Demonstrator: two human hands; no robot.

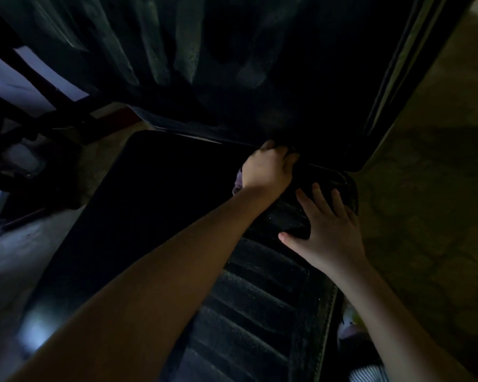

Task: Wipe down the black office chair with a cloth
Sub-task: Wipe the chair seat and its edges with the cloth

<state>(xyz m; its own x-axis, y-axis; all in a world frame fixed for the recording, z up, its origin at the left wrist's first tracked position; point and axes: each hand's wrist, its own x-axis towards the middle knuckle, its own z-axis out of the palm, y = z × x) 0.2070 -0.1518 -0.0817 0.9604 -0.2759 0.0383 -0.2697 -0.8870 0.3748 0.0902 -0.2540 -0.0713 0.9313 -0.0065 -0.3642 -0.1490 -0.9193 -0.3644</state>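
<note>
At the far edge of the chair (260, 299) our left grip (268, 169) curls around the cloth (237, 182); our right grip (329, 230) lies wide and flat on the chair. We should wipe firmly along each groove.

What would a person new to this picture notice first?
Two hands stand out against the dark: the left hand curls over a pale lilac cloth at the far end of the black ribbed office chair. Just right of it, the right hand lies spread flat on the chair's padding.
</note>
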